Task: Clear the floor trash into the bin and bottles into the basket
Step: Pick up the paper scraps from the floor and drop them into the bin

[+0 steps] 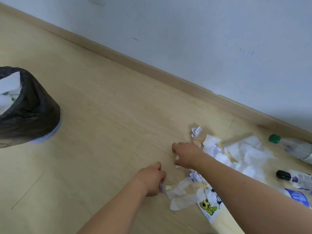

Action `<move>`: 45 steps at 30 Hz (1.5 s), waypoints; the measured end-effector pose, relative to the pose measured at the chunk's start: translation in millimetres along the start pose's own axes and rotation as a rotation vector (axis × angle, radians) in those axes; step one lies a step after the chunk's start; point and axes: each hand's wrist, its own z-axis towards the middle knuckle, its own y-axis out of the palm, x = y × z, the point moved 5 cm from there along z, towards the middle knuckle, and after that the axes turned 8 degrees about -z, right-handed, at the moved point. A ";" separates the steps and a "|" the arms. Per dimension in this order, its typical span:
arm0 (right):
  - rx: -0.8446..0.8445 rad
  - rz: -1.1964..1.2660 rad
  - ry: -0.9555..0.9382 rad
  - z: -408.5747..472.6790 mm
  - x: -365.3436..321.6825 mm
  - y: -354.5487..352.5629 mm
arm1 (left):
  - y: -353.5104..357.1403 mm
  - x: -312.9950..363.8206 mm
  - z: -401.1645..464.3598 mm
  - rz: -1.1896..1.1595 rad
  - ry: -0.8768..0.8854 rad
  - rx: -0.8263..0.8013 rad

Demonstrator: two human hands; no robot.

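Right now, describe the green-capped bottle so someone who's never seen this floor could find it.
Follow the baseboard down to the right edge of the view. The green-capped bottle lies on its side there, beyond the spread white tissue. The black-capped bottle lies nearer the person; only this one has a green cap.

bin (pixel 32 115): far left on the floor (pixel 101 115), well apart from the trash, with paper (pixel 9 83) in it
wall (pixel 202 39): behind, along the far edge of the floor
paper ball (pixel 196 131): behind the right hand (pixel 187 154)
tissue heap (pixel 244 154): right of the right hand
bottles (pixel 293 146) (pixel 293 179): far right, one near the wall, one nearer the camera
left hand (pixel 150 179): before the right hand, left of a tissue (pixel 180 196)
packet (pixel 211 208): right of this tissue, partly under the right forearm
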 end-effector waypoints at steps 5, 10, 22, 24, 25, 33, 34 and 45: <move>0.003 -0.027 0.016 5.0 -5.7 10.8 | -3.1 -13.9 7.5 -0.043 0.027 0.056; -0.012 0.112 0.069 8.3 0.1 14.3 | -26.8 -36.1 8.0 -0.177 -0.085 0.141; 0.274 0.601 0.103 42.4 -85.7 -161.8 | -242.5 -117.2 -100.6 -0.240 -0.136 0.598; 0.317 0.681 0.081 50.3 -118.5 -196.8 | -273.0 -139.9 -137.0 -0.264 -0.149 0.695; 0.337 0.712 0.067 55.8 -138.5 -215.7 | -287.7 -155.0 -159.5 -0.290 -0.152 0.757; 0.585 0.782 -0.130 97.2 -307.5 -332.4 | -322.0 -304.2 -292.0 -0.459 -0.347 1.163; 0.598 0.762 -0.159 103.5 -329.6 -337.9 | -314.1 -324.0 -298.7 -0.487 -0.390 1.186; 0.637 0.620 -0.171 161.4 -415.4 -290.2 | -239.5 -412.5 -295.0 -0.452 -0.682 1.466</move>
